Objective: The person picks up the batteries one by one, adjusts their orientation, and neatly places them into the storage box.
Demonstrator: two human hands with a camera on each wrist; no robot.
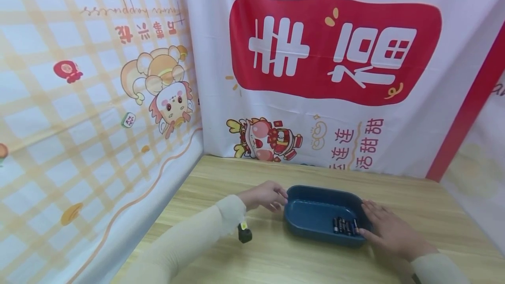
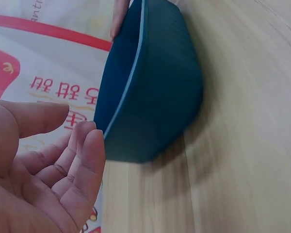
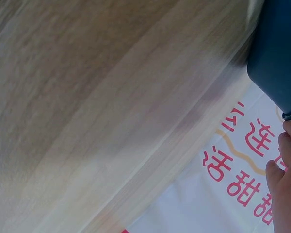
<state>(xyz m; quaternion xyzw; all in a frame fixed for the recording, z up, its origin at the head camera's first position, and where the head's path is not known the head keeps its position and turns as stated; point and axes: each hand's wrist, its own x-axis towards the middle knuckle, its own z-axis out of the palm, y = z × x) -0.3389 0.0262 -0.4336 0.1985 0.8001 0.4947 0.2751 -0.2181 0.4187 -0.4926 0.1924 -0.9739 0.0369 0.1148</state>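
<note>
A dark blue oblong plastic bin (image 1: 315, 211) sits on the wood-grain table, its open side up. Inside, toward its near right corner, lie several small dark batteries (image 1: 345, 226). My left hand (image 1: 265, 196) is at the bin's left end, fingers loosely bent and fingertips right at the rim. In the left wrist view the thumb of that hand (image 2: 48, 165) stands apart from the fingers, with nothing between them. My right hand (image 1: 394, 231) rests over the right end, fingers nearly straight along the rim and thumb near the batteries. Only its fingers (image 3: 290, 160) show in the right wrist view, beside the rim.
A small black object (image 1: 244, 233) with a yellow-green mark shows beneath the left sleeve. Behind the table (image 1: 300, 262) hangs a white printed cloth (image 1: 215, 56) with red lettering. A checked cloth (image 1: 98, 100) covers the left side.
</note>
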